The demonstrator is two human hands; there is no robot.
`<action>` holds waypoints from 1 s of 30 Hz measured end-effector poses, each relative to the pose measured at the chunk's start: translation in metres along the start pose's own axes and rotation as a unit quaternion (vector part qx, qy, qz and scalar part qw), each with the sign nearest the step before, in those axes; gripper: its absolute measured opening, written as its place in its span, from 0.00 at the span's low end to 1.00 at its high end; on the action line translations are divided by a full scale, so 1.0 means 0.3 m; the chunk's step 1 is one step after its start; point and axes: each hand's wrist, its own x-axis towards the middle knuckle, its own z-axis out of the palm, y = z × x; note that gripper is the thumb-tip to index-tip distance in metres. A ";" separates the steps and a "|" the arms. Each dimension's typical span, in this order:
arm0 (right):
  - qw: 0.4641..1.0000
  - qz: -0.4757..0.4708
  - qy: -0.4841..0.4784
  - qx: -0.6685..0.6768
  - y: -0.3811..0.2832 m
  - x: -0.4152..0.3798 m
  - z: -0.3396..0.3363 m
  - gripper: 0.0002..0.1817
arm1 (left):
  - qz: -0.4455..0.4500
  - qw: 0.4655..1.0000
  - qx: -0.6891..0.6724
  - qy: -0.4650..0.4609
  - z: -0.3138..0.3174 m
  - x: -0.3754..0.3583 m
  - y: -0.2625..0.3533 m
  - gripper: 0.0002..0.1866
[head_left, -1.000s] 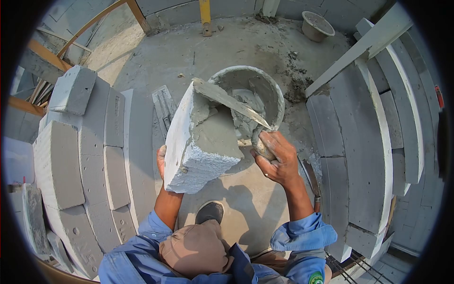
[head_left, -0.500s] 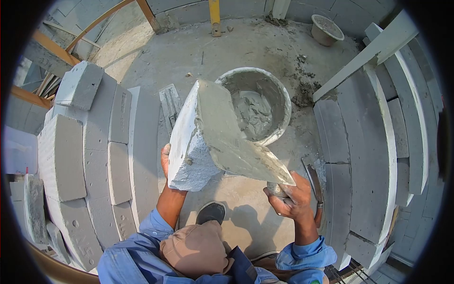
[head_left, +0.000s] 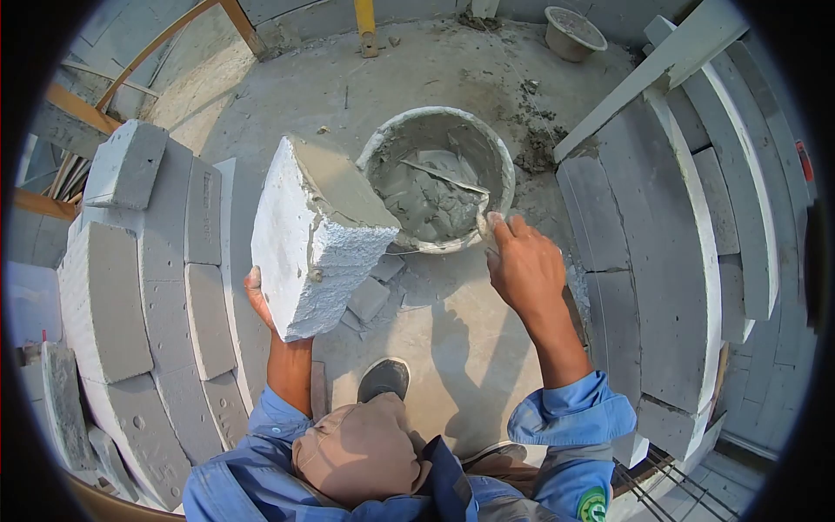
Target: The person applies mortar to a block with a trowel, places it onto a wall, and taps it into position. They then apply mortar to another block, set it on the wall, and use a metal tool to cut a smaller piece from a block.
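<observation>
The left hand (head_left: 258, 298) supports an aerated concrete block (head_left: 287, 230) tilted just left of the mortar bucket (head_left: 435, 248), its fingers mostly hidden; grey mortar (head_left: 341, 177) coats the block's upper face. At the bucket's near right edge, the right hand (head_left: 526, 259) is closed around the handle of a trowel (head_left: 454, 178), whose blade dips into the bucket's mix. Stacked blocks (head_left: 120, 291) stand well left of the bucket; a round basin (head_left: 574, 36) sits beyond it, far right.
</observation>
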 end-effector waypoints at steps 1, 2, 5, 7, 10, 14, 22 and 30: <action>0.996 -0.046 -0.013 -0.076 0.003 0.023 -0.003 0.25 | 0.013 1.000 0.020 -0.007 0.061 -0.007 -0.015 0.43; 0.994 -0.057 0.015 -0.087 -0.006 0.007 -0.020 0.21 | 0.021 0.999 0.033 0.020 0.107 -0.015 -0.027 0.43; 0.997 -0.075 -0.005 -0.026 -0.092 -0.098 -0.220 0.19 | 0.002 0.998 0.043 0.050 0.233 -0.044 -0.079 0.42; 0.974 -0.183 0.135 0.016 -0.122 -0.207 -0.294 0.19 | 0.012 0.997 0.066 0.049 0.326 -0.045 -0.125 0.41; 0.924 -0.298 0.230 -0.057 -0.165 -0.266 -0.345 0.27 | -0.077 0.994 0.078 0.007 0.457 -0.077 -0.210 0.37; 0.924 -0.245 0.271 -0.112 -0.171 -0.251 -0.406 0.28 | -0.129 0.986 0.103 -0.034 0.628 -0.190 -0.270 0.36; 0.880 -0.204 0.429 0.027 -0.062 -0.610 -0.697 0.31 | -0.215 0.946 0.185 -0.158 0.854 -0.568 -0.295 0.39; 0.847 0.068 0.418 0.322 0.191 -1.482 -0.805 0.54 | 0.062 0.515 0.468 -0.715 1.112 -0.658 -0.458 0.51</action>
